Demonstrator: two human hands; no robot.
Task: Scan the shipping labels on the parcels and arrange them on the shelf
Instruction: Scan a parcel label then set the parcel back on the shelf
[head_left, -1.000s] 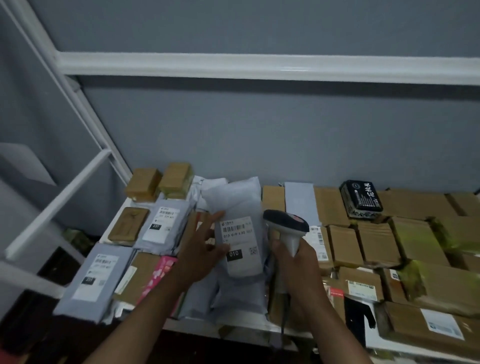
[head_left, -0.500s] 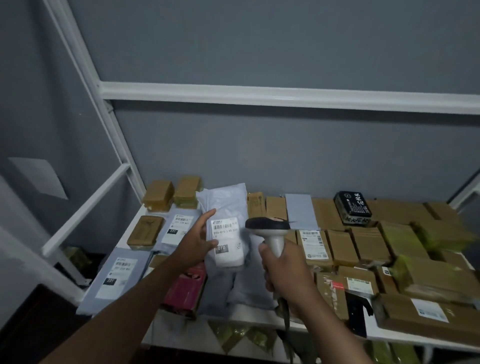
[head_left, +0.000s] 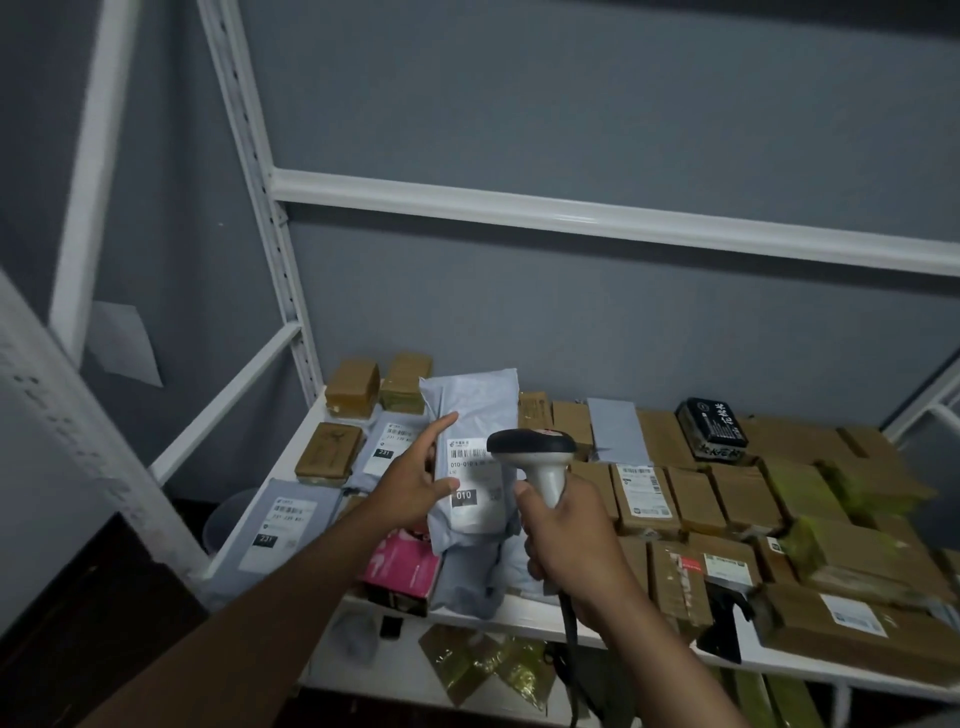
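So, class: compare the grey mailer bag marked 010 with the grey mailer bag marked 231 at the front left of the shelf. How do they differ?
The 010 bag is held upright by the left hand; the 231 bag lies flat on the shelf. The 010 bag faces the scanner; the 231 bag lies untouched. Both are grey with white labels.

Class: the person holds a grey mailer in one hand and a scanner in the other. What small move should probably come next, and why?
Probably tilt the scanner down so its head faces the label. The left hand holds the grey mailer upright, label towards the person, and the right hand grips the scanner just in front of it, covering part of the label.
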